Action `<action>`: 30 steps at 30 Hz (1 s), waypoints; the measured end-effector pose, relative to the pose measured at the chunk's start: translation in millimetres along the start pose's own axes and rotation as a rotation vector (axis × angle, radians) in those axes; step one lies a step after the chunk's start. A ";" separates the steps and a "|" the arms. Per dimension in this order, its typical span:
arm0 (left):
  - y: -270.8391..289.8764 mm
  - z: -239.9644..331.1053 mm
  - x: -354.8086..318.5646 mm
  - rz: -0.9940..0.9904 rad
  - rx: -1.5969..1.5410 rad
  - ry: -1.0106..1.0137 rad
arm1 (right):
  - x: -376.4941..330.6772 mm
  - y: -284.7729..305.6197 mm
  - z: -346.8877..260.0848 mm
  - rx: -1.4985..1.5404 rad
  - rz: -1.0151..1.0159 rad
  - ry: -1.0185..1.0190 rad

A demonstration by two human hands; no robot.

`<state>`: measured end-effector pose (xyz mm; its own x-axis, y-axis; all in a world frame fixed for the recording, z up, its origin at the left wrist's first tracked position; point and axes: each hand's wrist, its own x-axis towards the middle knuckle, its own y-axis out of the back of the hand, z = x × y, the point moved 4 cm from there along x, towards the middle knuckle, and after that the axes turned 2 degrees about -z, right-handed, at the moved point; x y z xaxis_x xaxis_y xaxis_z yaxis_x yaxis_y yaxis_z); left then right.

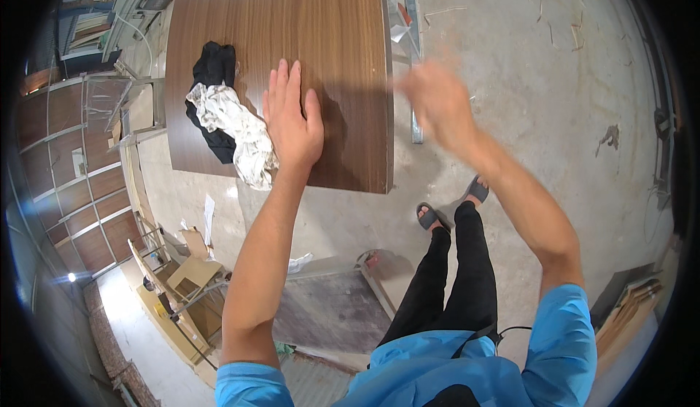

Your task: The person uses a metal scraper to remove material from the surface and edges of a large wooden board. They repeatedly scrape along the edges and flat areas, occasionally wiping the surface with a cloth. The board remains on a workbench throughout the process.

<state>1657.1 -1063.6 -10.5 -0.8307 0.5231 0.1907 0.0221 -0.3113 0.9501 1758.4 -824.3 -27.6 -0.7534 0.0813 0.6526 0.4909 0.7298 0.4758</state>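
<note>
Rags (233, 126) just beside flat left hand (292, 119)

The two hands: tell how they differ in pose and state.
The left hand lies flat, palm down, on the brown wood-grain panel; the right hand hangs in the air past its edge. The left is sharp and touches the crumpled white cloth; the right is blurred. Both are bare and hold nothing.
</note>
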 end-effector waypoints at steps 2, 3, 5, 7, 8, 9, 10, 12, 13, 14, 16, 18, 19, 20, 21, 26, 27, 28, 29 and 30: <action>0.9 0.7 1.0 -0.001 -0.009 0.012 | -13.3 6.6 -11.7 0.096 -0.076 0.023; 1.4 1.3 1.4 -0.008 -0.010 0.022 | -10.3 8.9 -6.3 0.069 -0.073 0.015; 2.7 3.7 1.9 -0.024 -0.007 0.026 | 17.0 8.1 32.4 -0.007 0.028 -0.073; 5.5 6.4 3.5 -0.017 0.011 0.004 | 68.6 -2.0 96.0 -0.027 0.172 -0.202; 6.8 7.3 3.6 -0.022 0.018 0.002 | 83.0 -6.7 117.6 0.022 0.255 -0.216; 7.1 7.9 4.3 -0.032 0.025 0.002 | 91.2 -13.1 125.4 -0.047 0.210 -0.216; 7.4 7.8 4.1 -0.051 0.031 0.011 | 92.4 -17.9 128.0 -0.100 0.205 -0.174; 8.4 8.5 4.6 -0.045 0.016 -0.009 | 74.8 -20.3 105.5 -0.139 0.163 -0.060; 8.5 8.4 4.9 -0.043 0.005 -0.013 | 58.2 -15.0 84.4 -0.104 0.177 0.029; 8.8 8.3 4.8 -0.042 -0.001 -0.012 | 38.5 -12.9 62.8 0.013 0.072 0.041; 9.6 8.6 4.7 -0.034 -0.015 -0.014 | 24.3 -4.6 43.5 0.084 -0.011 0.061; 10.0 9.0 5.2 -0.034 -0.023 -0.009 | 41.4 -0.2 56.6 -0.032 -0.050 0.101; 10.5 9.5 5.6 -0.034 -0.027 -0.012 | 60.3 0.7 84.1 -0.097 -0.035 -0.043; 11.0 9.9 6.0 -0.033 -0.030 -0.009 | 91.3 0.8 117.3 -0.149 0.029 -0.100; 11.6 10.2 6.4 -0.031 -0.033 -0.007 | 120.8 -3.4 148.8 -0.187 0.047 -0.111; 13.0 10.2 7.3 -0.036 -0.034 0.004 | 146.2 -10.0 167.3 -0.283 -0.097 -0.037; 13.1 9.7 6.7 -0.041 -0.028 0.014 | 123.2 -4.9 139.5 -0.294 -0.163 0.005; 12.6 9.0 6.4 -0.046 -0.022 0.030 | 97.3 1.7 111.4 -0.176 -0.201 0.030; 12.9 9.0 6.0 -0.033 -0.025 0.027 | 73.4 9.8 84.1 -0.064 -0.219 0.021; 12.9 9.0 5.5 -0.032 -0.026 0.031 | 54.3 13.0 67.9 0.095 -0.294 0.004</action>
<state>1657.9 -1057.6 5.0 -0.8474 0.5087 0.1523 -0.0191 -0.3158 0.9486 1694.2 -764.2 -26.0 -0.8551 -0.1450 0.4978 0.2090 0.7822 0.5869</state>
